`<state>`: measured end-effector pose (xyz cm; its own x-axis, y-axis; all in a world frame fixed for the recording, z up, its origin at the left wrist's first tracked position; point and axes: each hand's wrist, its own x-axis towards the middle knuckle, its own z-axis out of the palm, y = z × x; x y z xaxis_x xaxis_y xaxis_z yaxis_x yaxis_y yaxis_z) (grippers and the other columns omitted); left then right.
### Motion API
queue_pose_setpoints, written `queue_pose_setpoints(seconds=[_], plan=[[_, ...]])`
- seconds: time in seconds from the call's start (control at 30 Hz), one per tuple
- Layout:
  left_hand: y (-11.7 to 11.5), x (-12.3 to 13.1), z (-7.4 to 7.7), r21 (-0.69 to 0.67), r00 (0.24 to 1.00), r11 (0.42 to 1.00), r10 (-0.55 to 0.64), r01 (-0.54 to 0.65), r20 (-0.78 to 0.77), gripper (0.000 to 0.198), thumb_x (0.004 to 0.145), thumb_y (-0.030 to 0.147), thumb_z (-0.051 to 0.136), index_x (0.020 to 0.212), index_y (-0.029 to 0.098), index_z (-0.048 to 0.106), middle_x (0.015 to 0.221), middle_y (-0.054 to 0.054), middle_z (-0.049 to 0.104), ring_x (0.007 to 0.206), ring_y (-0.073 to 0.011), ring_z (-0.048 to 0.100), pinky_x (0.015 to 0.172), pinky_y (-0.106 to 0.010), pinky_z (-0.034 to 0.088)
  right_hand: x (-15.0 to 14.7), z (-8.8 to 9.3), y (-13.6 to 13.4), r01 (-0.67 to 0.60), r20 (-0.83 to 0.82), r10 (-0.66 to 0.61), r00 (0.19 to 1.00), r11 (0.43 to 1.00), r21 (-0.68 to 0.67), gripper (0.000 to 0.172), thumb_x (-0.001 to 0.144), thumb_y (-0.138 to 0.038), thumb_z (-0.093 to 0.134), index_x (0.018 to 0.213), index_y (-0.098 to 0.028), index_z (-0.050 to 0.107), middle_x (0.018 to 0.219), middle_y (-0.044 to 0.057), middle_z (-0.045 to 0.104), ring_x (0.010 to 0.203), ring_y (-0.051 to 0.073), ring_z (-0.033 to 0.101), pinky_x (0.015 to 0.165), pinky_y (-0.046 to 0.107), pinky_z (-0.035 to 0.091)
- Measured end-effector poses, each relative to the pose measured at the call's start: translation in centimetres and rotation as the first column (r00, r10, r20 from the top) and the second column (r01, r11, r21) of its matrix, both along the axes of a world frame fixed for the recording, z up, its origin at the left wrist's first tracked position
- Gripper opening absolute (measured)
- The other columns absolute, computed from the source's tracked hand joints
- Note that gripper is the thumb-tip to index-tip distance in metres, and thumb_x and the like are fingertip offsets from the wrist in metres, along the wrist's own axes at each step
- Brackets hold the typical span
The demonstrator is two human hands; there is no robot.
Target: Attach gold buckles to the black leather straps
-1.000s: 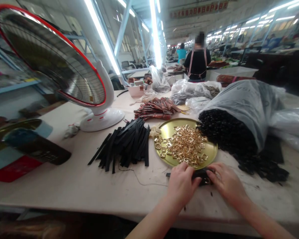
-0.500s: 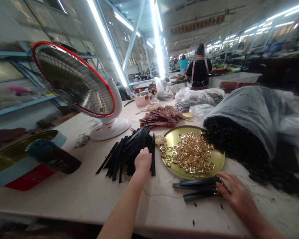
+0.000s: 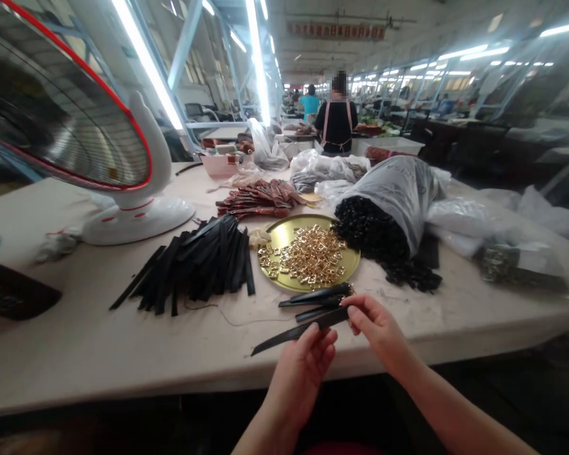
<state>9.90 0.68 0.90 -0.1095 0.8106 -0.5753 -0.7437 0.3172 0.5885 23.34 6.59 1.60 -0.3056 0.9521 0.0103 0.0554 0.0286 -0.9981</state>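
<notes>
A single black strap (image 3: 284, 335) is stretched between my two hands over the table's front edge. My left hand (image 3: 310, 354) grips it near its middle, thumb on top. At its right end, my right hand (image 3: 370, 319) pinches the strap between thumb and fingers. Just beyond lie a few black straps (image 3: 313, 297) with gold buckles at their right ends, partly hidden by my right hand. Farther left a fanned pile of black straps (image 3: 203, 262) rests on the table. Loose gold buckles (image 3: 313, 256) are heaped on a round gold tray (image 3: 279, 230).
A white fan with a red rim (image 3: 137, 212) stands at left, beside a dark bottle (image 3: 19, 294) lying down. Behind the tray are brown-red strips (image 3: 258, 197). A plastic bag (image 3: 398, 196) spills small black pieces at right. A person (image 3: 336, 120) stands farther back.
My left hand has left the strap pile and come right with one strap. My right hand has let go of the buckled straps and now pinches this strap's end. The view has turned right.
</notes>
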Motion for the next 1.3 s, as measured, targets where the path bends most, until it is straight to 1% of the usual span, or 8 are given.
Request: queue_pose_setpoints(seconds=[0.17, 0.33, 0.47, 0.57, 0.67, 0.83, 0.97, 1.3], plan=[[-1.9, 1.0, -0.8, 0.035, 0.872, 0.895, -0.423, 0.444, -0.245, 0.025, 0.080, 0.039, 0.051, 0.079, 0.014, 0.058, 0.072, -0.005, 0.065, 0.057, -0.0121, 0.060, 0.052, -0.022, 0.046, 2.8, -1.3, 1.7, -0.021, 0.154, 0.029, 0.988, 0.998, -0.054, 0.026, 0.079, -0.037, 0.049, 0.091, -0.017, 0.060, 0.053, -0.005, 0.040, 0.051, 0.010, 0.039, 0.048, 0.023, 0.032], [1.1, -0.7, -0.6, 0.138, 0.432, 0.836, -0.127, 0.531, -0.893, 0.023, 0.076, 0.032, 0.055, 0.095, 0.020, 0.063, 0.100, -0.007, 0.064, 0.095, -0.0213, 0.056, 0.085, -0.033, 0.041, 3.3, -1.9, 3.2, -0.079, 0.128, 0.089, 0.988, 0.994, -0.082, 0.025, 0.080, -0.034, 0.049, 0.092, -0.018, 0.063, 0.058, -0.004, 0.045, 0.055, 0.010, 0.040, 0.053, 0.023, 0.033], [3.7, 0.3, -1.7, 0.074, 0.632, 0.737, -0.518, 0.672, -0.576, 0.022, 0.076, 0.026, 0.052, 0.094, 0.015, 0.059, 0.079, -0.006, 0.067, 0.066, -0.0151, 0.060, 0.064, -0.027, 0.045, 3.1, -1.9, 4.9, -0.121, 0.153, 0.133, 0.979, 0.989, -0.090, 0.028, 0.083, -0.036, 0.044, 0.098, -0.019, 0.061, 0.061, -0.003, 0.047, 0.055, 0.010, 0.042, 0.055, 0.024, 0.036], [4.4, 1.3, -2.2, 0.072, 0.798, 0.802, -0.572, 0.593, -0.191, 0.019, 0.079, 0.027, 0.049, 0.091, 0.013, 0.055, 0.073, -0.006, 0.067, 0.057, -0.0101, 0.059, 0.056, -0.021, 0.043, 4.8, -2.4, 7.9, -0.052, 0.397, 0.015, 0.918, 0.995, 0.084, 0.035, 0.087, -0.038, 0.034, 0.107, -0.018, 0.056, 0.067, 0.001, 0.052, 0.060, 0.013, 0.049, 0.059, 0.027, 0.040], [4.8, 1.5, -2.1, 0.073, 0.877, 0.875, -0.480, 0.478, 0.004, 0.020, 0.078, 0.025, 0.053, 0.094, 0.013, 0.055, 0.082, -0.009, 0.067, 0.068, -0.0118, 0.063, 0.063, -0.023, 0.048, 8.0, -3.6, 11.3, -0.070, 0.766, -0.310, 0.563, 0.906, 0.418, 0.030, 0.084, -0.032, 0.041, 0.102, -0.017, 0.059, 0.089, 0.009, 0.057, 0.076, 0.019, 0.054, 0.068, 0.031, 0.040], [5.9, 1.3, -1.8, 0.008, 0.905, 0.914, -0.402, 0.405, 0.140, 0.020, 0.077, 0.020, 0.055, 0.095, 0.012, 0.056, 0.088, -0.013, 0.067, 0.071, -0.0147, 0.064, 0.064, -0.026, 0.051, 10.9, -5.6, 13.5, -0.370, 0.913, -0.400, 0.078, 0.839, 0.399, 0.026, 0.081, -0.021, 0.046, 0.103, -0.016, 0.059, 0.090, 0.011, 0.058, 0.073, 0.021, 0.055, 0.063, 0.031, 0.038], [6.6, 1.2, -2.0, -0.001, 0.903, 0.918, -0.389, 0.395, 0.182, 0.021, 0.077, 0.020, 0.056, 0.096, 0.011, 0.056, 0.091, -0.014, 0.067, 0.072, -0.0153, 0.064, 0.062, -0.025, 0.052, 10.7, -5.7, 13.2, -0.406, 0.903, -0.425, 0.061, 0.816, 0.411, 0.024, 0.083, -0.023, 0.045, 0.102, -0.017, 0.059, 0.089, 0.010, 0.059, 0.076, 0.022, 0.055, 0.066, 0.032, 0.038], [6.2, 1.2, -1.6, 0.026, 0.900, 0.920, -0.388, 0.391, 0.199, 0.020, 0.076, 0.020, 0.058, 0.095, 0.012, 0.057, 0.087, -0.012, 0.067, 0.070, -0.0146, 0.064, 0.061, -0.025, 0.051, 10.9, -5.8, 13.4, -0.211, 0.862, -0.361, 0.356, 0.867, 0.451, 0.023, 0.083, -0.023, 0.040, 0.090, -0.017, 0.061, 0.093, 0.009, 0.061, 0.082, 0.022, 0.056, 0.071, 0.032, 0.040]])
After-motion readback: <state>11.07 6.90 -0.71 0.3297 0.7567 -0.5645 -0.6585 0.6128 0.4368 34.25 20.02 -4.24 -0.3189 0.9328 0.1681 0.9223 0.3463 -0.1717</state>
